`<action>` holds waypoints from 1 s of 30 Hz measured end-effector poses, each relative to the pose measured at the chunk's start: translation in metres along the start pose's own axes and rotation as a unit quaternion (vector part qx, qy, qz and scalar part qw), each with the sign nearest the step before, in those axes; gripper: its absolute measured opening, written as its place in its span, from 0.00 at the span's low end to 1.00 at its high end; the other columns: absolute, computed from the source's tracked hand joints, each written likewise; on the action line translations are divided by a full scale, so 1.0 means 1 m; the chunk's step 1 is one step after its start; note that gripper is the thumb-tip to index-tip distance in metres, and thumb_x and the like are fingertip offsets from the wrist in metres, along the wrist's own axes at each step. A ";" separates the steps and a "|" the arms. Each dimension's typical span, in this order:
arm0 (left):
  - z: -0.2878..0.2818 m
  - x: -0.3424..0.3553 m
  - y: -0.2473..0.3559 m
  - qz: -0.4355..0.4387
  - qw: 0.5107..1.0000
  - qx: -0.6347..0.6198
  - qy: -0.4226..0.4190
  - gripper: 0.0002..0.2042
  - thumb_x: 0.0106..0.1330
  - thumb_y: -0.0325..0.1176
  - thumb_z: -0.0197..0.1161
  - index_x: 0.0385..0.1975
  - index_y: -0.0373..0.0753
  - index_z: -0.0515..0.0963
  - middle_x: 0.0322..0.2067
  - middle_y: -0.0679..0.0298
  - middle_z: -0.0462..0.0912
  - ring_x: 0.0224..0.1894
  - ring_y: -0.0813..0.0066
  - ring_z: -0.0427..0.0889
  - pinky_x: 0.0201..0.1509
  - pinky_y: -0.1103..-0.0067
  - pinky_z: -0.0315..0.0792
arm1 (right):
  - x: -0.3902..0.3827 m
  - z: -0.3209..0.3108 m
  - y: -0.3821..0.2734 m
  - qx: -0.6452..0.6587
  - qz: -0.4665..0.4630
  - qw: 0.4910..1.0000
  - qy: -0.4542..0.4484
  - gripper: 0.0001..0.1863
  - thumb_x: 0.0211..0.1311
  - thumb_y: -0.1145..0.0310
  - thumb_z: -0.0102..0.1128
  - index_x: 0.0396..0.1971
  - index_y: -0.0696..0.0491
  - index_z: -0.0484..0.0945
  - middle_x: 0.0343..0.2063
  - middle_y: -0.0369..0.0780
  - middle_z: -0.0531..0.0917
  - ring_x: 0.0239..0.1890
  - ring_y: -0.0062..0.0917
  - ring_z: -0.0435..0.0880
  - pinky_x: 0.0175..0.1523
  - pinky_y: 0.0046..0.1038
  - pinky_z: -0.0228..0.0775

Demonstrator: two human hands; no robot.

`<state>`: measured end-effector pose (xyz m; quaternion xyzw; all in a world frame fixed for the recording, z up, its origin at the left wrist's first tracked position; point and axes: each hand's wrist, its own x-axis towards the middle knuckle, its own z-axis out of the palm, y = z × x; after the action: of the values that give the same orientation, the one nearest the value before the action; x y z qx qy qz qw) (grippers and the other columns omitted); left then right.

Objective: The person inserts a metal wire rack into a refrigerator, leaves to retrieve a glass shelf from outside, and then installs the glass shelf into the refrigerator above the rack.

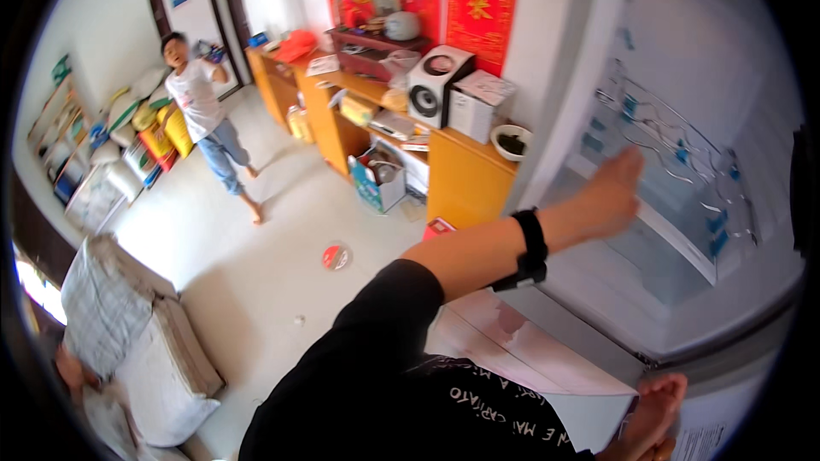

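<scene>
My left arm, with a black wristband (530, 243), reaches across to the right. At its end my left hand (608, 195) is closed, its fingers curled; whether something is in it is hidden. The hand is in front of a white compartment (683, 324) like a fridge interior. A wire rack with blue clips (683, 154) is in there, just beyond the fingers, above a clear shelf (598, 222). Low on the right, my right hand (656, 405) has its fingers curled too, beside a pale pinkish panel (530, 341). What it may hold cannot be made out.
An orange cabinet (470, 183) carries a speaker (437, 85), a white box (480, 105) and a bowl of dark greens (511, 142). A person (205, 102) stands at the far left. Nearer are a covered sofa (145, 333) and a round red-and-white item (336, 256) on the floor.
</scene>
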<state>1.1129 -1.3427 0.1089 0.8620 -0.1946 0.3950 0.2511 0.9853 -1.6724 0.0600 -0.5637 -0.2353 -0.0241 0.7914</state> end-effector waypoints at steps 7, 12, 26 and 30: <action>-0.060 -0.054 0.041 -0.020 0.997 -0.055 -0.041 0.29 0.55 0.31 0.56 0.54 0.22 0.55 0.57 0.39 0.54 0.57 0.45 0.59 0.59 0.66 0.57 | 0.025 0.069 -0.019 -0.092 -0.041 0.985 -0.138 0.27 0.52 0.47 0.56 0.36 0.56 0.64 0.24 0.36 0.66 0.26 0.20 0.66 0.33 0.20 0.59; -0.110 -0.077 0.047 -0.031 0.998 -0.047 -0.026 0.29 0.55 0.31 0.56 0.55 0.23 0.55 0.56 0.39 0.54 0.57 0.46 0.60 0.59 0.67 0.58 | 0.035 0.097 -0.057 -0.234 -0.088 0.946 -0.204 0.30 0.50 0.43 0.57 0.35 0.59 0.65 0.24 0.37 0.67 0.27 0.20 0.66 0.34 0.20 0.59; -0.178 -0.106 0.054 -0.047 0.996 -0.051 -0.054 0.28 0.58 0.31 0.55 0.57 0.31 0.55 0.56 0.44 0.59 0.58 0.49 0.59 0.61 0.69 0.57 | 0.092 0.144 -0.244 -0.589 -0.159 0.604 -0.512 0.28 0.50 0.48 0.56 0.40 0.59 0.71 0.33 0.43 0.77 0.35 0.29 0.77 0.45 0.27 0.63; -0.167 -0.092 0.046 -0.066 0.990 -0.088 -0.085 0.27 0.59 0.31 0.55 0.57 0.30 0.55 0.55 0.45 0.60 0.58 0.50 0.60 0.60 0.71 0.57 | 0.192 0.261 -0.231 -0.508 -0.293 0.754 -0.295 0.19 0.55 0.57 0.53 0.36 0.59 0.73 0.30 0.40 0.77 0.33 0.25 0.76 0.42 0.24 0.67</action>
<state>0.9350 -1.2685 0.1440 0.8781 -0.1914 0.2842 0.3339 0.9956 -1.4768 0.4066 -0.7654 -0.5640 -0.2035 0.2337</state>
